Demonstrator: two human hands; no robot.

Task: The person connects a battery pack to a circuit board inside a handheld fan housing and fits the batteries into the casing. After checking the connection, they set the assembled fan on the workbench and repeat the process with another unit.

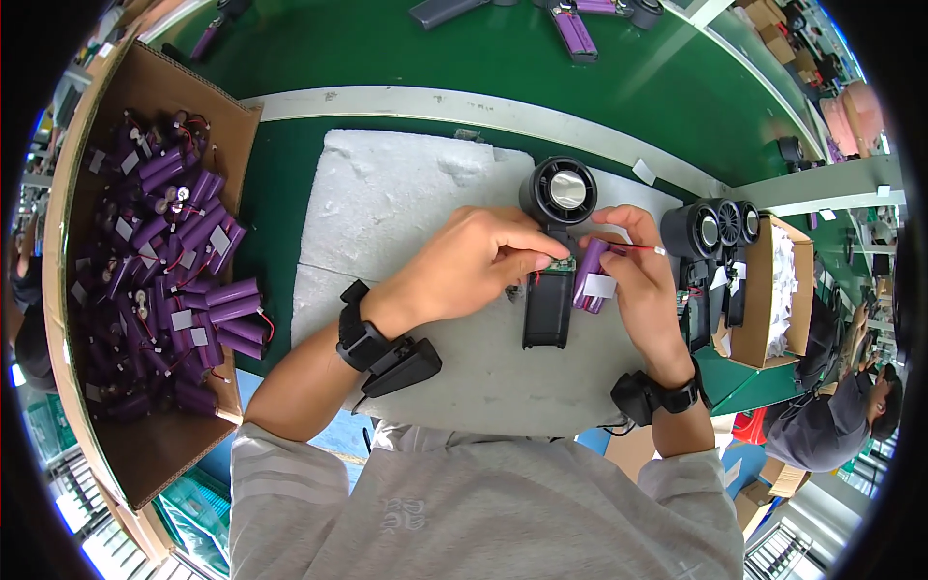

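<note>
A black handheld fan point(548, 319) lies on a white foam sheet point(387, 184), its round head pointing away from me and its handle open. A small green circuit board point(559, 264) shows at the top of the handle. My left hand point(474, 259) is closed, thumb and forefinger pinched on the fan at this board. Just right of the handle, my right hand point(633, 275) holds a purple battery point(591, 280) with a white label. A red wire with a white plug trails from the battery past the right fingers. The fingertips partly cover the board and the battery.
A cardboard box point(145, 459) full of purple batteries stands at left. Several black fan parts point(710, 232) and a carton with white pieces point(773, 290) are at right. A pale ledge point(387, 101) crosses behind the foam; more fans lie beyond it. People sit at far right.
</note>
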